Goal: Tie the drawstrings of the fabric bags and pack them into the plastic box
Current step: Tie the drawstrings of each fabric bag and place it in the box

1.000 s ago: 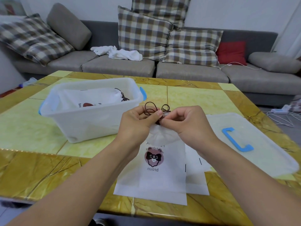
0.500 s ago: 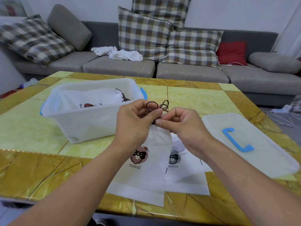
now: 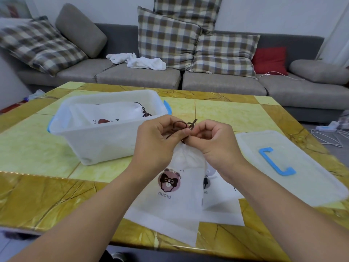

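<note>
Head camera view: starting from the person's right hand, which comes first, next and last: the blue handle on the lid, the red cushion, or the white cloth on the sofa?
From the right hand:
1. Blue handle, on the lid lying to the hand's right on the table.
2. Red cushion, on the sofa, beyond and to the right.
3. White cloth, on the sofa seat, beyond and to the left.

The last two are too close to call.

Left hand [image 3: 156, 144] and right hand [image 3: 213, 142] pinch the dark drawstring [image 3: 182, 127] at the gathered neck of a white fabric bag [image 3: 170, 195] above the tabletop [image 3: 37, 148]. A second bag [image 3: 105, 116] lies inside the plastic box [image 3: 105, 142]. The lid [image 3: 294, 167] rests to the right.
</note>
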### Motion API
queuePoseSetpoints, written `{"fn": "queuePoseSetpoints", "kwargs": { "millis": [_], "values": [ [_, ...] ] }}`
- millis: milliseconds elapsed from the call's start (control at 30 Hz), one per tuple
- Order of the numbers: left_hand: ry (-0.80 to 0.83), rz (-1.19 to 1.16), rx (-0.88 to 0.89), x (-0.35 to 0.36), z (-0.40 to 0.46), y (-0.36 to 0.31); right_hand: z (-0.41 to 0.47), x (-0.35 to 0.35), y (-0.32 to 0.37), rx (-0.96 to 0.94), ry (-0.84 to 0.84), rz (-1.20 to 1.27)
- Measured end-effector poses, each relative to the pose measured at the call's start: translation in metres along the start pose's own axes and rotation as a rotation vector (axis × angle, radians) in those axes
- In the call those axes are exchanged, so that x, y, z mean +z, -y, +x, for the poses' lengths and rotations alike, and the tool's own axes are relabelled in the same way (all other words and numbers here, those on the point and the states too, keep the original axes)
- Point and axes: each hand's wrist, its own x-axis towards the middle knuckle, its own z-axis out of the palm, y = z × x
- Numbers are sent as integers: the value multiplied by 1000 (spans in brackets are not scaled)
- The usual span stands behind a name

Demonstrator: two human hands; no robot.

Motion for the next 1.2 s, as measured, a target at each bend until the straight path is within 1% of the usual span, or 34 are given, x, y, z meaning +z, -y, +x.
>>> {"fn": "queuePoseSetpoints", "kwargs": {
  "millis": [100, 167, 267, 333, 533, 633, 700, 800, 933, 1000, 1033, 1067, 1200],
  "values": [
    [32, 86, 91, 3, -4, 1, 2, 4, -5, 28, 12, -101],
    [42, 81, 98, 3, -3, 3, 3, 4, -6, 79, 85, -136],
    [63, 52, 73, 1, -1, 5, 2, -1, -4, 145, 250, -91],
    [87, 36, 53, 0, -1, 5, 1, -5, -2, 172, 310, -47],
    [166, -3, 26, -1, -2, 3, 2, -13, 6, 248, 388, -39],
    [174, -9, 19, 1, -3, 2, 1, -14, 8, 261, 441, -38],
    [175, -21, 5, 3, -3, 0, 1, -16, 7, 277, 478, -7],
    [185, -75, -64, 3, -3, -3, 2, -23, 7, 340, 531, 89],
    [175, -136, -143, -1, -1, -3, 5, -34, 3, 446, 530, 289],
    [171, -165, -186, -3, 1, -2, 8, -37, 2, 490, 487, 386],
    [170, -172, -208, -4, 1, -2, 9, -37, 1, 491, 462, 396],
    [171, -176, -231, -5, 0, -1, 10, -38, 1, 476, 441, 364],
    [213, -199, -343, -10, 0, 2, 11, -41, 5, 349, 412, 95]
  ]
}}
